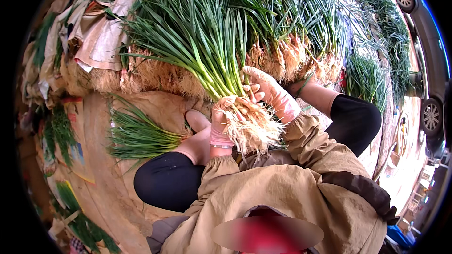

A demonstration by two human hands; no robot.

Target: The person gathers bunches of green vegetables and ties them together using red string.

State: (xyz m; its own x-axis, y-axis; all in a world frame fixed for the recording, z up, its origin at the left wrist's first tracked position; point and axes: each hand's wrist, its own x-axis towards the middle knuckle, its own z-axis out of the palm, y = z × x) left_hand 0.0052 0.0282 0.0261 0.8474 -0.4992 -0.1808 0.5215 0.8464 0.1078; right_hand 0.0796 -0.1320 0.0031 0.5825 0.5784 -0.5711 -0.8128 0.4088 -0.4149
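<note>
A bunch of green-leaved allium plants (215,63) with pale, stringy roots is held up before my chest. My left hand (222,121), in a thin pinkish glove with a band at the wrist, is closed around the base of the stems. My right hand (270,95), gloved alike, is at the bunch's right side, its fingers curled on a single stem and bulb beside the roots. Long leaves fan out to the upper left. Behind the bunch lies a large row of similar plants (293,17), roots towards me. Part of the right fingers is hidden by stems.
A smaller bunch (148,137) lies on brown sacking (106,169) beside my left leg. Pale cloth sacks (106,35) cover plants at the upper left. More greens (367,74) lie at the right, with parked cars (430,60) beyond. My bent knees flank the work.
</note>
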